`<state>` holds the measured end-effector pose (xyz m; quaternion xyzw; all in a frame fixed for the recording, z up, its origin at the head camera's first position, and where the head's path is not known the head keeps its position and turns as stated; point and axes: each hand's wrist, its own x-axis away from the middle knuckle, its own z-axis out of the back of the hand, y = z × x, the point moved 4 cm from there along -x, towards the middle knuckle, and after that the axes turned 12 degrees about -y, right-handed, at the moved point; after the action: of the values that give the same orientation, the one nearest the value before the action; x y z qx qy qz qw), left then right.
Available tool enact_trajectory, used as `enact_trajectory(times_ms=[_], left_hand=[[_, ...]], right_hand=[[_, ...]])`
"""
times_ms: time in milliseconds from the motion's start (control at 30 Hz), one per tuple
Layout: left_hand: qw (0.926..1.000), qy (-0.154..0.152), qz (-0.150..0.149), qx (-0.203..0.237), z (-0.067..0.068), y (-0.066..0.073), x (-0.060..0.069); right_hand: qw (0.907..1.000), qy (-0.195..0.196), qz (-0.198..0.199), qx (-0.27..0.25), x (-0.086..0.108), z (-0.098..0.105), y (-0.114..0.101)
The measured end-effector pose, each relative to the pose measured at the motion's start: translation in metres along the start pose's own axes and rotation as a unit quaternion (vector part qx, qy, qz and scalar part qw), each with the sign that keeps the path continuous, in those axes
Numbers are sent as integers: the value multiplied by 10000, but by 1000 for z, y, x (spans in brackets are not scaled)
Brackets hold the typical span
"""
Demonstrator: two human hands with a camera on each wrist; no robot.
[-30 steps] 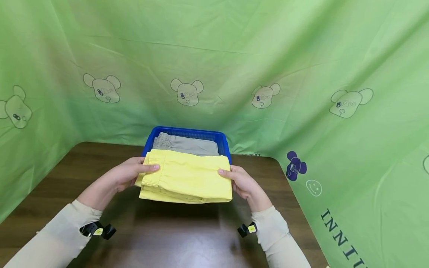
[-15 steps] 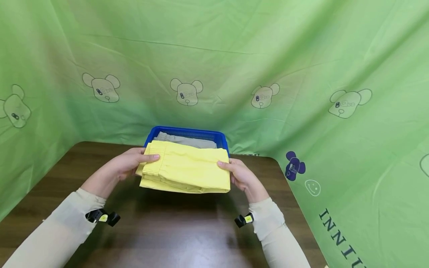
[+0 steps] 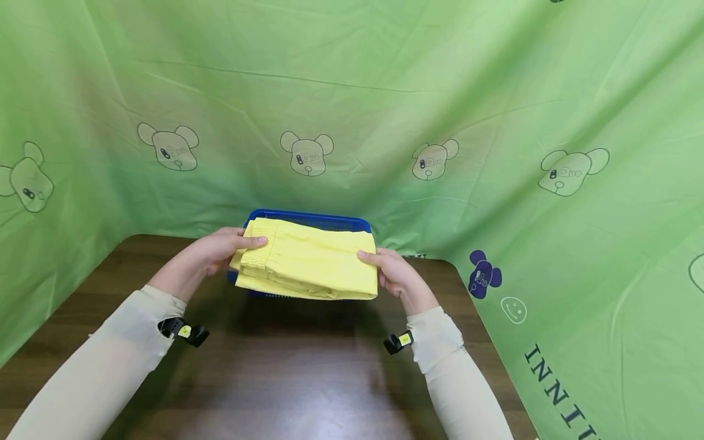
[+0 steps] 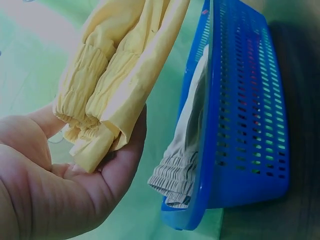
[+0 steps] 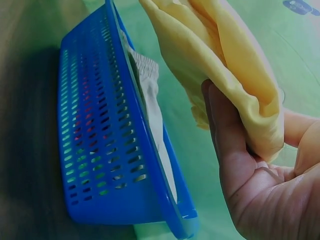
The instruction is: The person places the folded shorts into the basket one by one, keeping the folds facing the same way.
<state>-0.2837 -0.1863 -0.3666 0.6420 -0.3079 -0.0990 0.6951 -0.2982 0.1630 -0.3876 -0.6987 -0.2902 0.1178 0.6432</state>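
Folded yellow pants (image 3: 310, 260) with a gathered elastic waistband hang level between both hands, above the blue basket (image 3: 308, 215). My left hand (image 3: 217, 252) grips the waistband end, thumb on top and fingers underneath. At the other end my right hand (image 3: 397, 275) pinches the folded edge the same way. Both wrist views show a gap between the yellow cloth and the basket's rim. Grey folded cloth (image 4: 185, 150) with an elastic band lies inside the basket, its top edge above the rim; the yellow pants hide it in the head view.
The basket stands at the back of a brown wooden table (image 3: 275, 379), close to a green curtain (image 3: 352, 91) printed with bear heads. Red and green show through the holes in its side (image 5: 95, 120). Black straps with small cameras (image 3: 192, 333) sit on both wrists.
Both hands have carried the yellow pants forward, away from the body, until they cover the grey cloth and most of the basket. The grip at both ends is unchanged.
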Motion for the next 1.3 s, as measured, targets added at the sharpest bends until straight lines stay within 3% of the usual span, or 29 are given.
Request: enact_trajectory(times_ms=[400,633,867,1067,1300], left_hand=[[9982,491,328,-143,16,8,-20],[9970,690,312,-177,25,14,-30],[9963,803,243,-166,23,17,-43],[9938,1024,220,-363,28,20,-52],[9923,1074,273,-561,36,19,-62]], right_hand=[[9993,291,-207,-101,-19,5,-14],[9989,368,-252,-147,-32,8,-19],[9970,606,-384,-289,-41,18,-15],[9952,796,-394,-413,-51,25,-14],[9914,1077,-449,-601,-62,26,-13]])
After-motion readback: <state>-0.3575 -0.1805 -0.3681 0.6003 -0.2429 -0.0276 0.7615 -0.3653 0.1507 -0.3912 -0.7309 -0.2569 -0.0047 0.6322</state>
